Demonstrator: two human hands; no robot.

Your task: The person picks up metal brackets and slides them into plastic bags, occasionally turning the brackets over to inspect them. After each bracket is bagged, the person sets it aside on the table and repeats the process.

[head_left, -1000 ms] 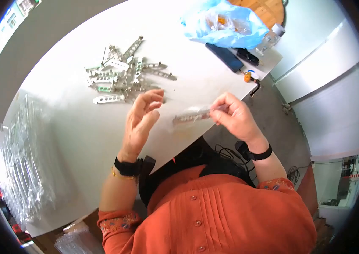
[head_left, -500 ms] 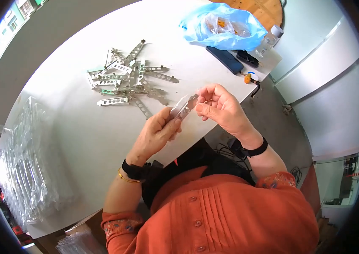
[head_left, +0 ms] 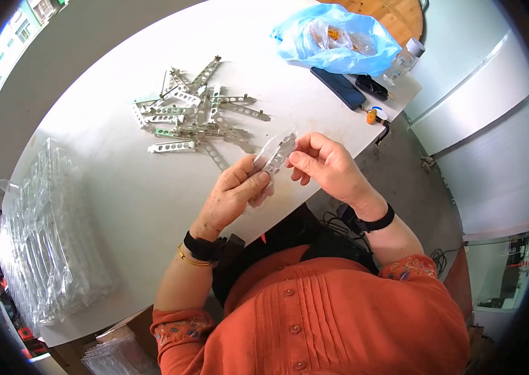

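Note:
Between my two hands is a clear plastic sleeve (head_left: 266, 155) with a perforated metal bracket (head_left: 281, 152) in it, tilted up to the right. My left hand (head_left: 230, 195) grips the lower end, thumb on top. At the upper end is my right hand (head_left: 327, 167), thumb and forefinger pressed together at the sleeve's edge; whether they pinch the plastic or the metal is too small to tell. Beyond my left hand, a loose pile of similar metal brackets (head_left: 177, 147) lies on the white table (head_left: 133, 219).
Clear plastic packaging (head_left: 58, 237) is stacked at the table's left. At the back right are a blue plastic bag (head_left: 302, 50), a dark phone (head_left: 338, 89), a black case (head_left: 372, 87), a clear bottle (head_left: 404, 61) and a small orange item (head_left: 372, 116).
My right hand has shifted slightly, its fingers curling closer together at the sleeve's upper end. The bracket and sleeve have turned a little. The whole view has shifted slightly.

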